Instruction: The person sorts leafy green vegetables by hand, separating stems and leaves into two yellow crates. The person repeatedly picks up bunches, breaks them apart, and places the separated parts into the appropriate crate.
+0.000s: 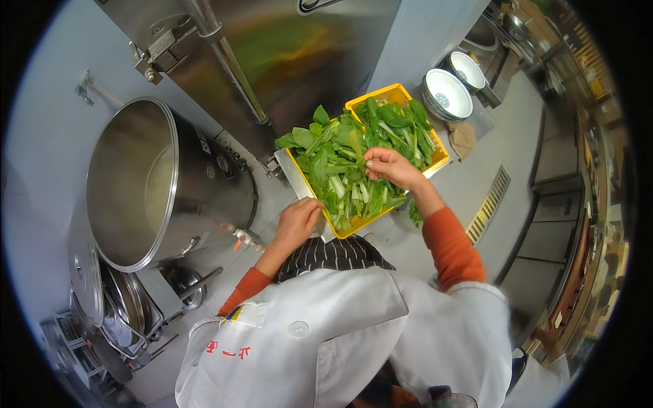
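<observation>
Two yellow plastic crates hold leafy greens with pale stems. My left hand (300,219) rests at the rim of the nearer crate (341,234), its fingertips on the corner; whether it grips the rim is not plain. Over the same crate, my right hand (388,167) pinches a yellowish-green leaf (355,144) between thumb and fingers. Loose greens (326,168) heap up beneath it, some leaves overhanging the far left edge. The farther crate (440,145) adjoins at the upper right, also full of greens. A metal surface shows under the crates.
At left stands a tall steel pot (176,178) with a tap. Stacked bowls (448,95) and a brown cloth (462,140) lie beyond the crates. A bucket with greens (408,216) is below right. A floor drain grate (488,204) lies farther right; a co-worker's arm (550,344) shows lower right.
</observation>
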`<state>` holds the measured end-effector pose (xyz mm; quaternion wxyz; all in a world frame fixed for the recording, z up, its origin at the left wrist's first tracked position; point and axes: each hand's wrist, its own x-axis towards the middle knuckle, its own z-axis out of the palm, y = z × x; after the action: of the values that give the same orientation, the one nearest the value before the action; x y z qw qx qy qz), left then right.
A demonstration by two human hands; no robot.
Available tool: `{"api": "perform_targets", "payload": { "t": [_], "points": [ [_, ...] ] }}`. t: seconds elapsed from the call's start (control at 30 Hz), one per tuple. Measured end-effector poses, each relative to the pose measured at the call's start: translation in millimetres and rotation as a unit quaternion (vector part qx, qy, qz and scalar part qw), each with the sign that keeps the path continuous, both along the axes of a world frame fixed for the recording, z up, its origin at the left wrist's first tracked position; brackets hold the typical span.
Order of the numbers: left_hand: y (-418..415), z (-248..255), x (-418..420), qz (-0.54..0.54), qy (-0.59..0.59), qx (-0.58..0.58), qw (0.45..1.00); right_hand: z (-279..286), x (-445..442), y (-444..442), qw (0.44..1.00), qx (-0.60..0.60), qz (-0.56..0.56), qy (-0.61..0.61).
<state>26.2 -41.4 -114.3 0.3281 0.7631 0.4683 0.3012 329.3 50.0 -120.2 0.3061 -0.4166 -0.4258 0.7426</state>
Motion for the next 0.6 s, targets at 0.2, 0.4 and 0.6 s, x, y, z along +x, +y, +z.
{"api": "perform_targets", "payload": {
  "t": [0.2,0.4,0.6],
  "points": [
    [21.3,-5.7,22.1,-0.020,0.039,0.028,0.999,3.4,2.4,-27.2,0.992,0.006,-0.094,0.085],
    [61.5,-37.8,57.2,-0.284,0.262,0.198,0.901,-0.2,5.3,-40.9,0.984,0.113,-0.136,-0.004],
    [83.8,-41.6,80.3,-0.416,0.285,0.219,0.835,-6.1,7.8,-47.5,0.983,0.071,-0.168,-0.008]
  ]
}}
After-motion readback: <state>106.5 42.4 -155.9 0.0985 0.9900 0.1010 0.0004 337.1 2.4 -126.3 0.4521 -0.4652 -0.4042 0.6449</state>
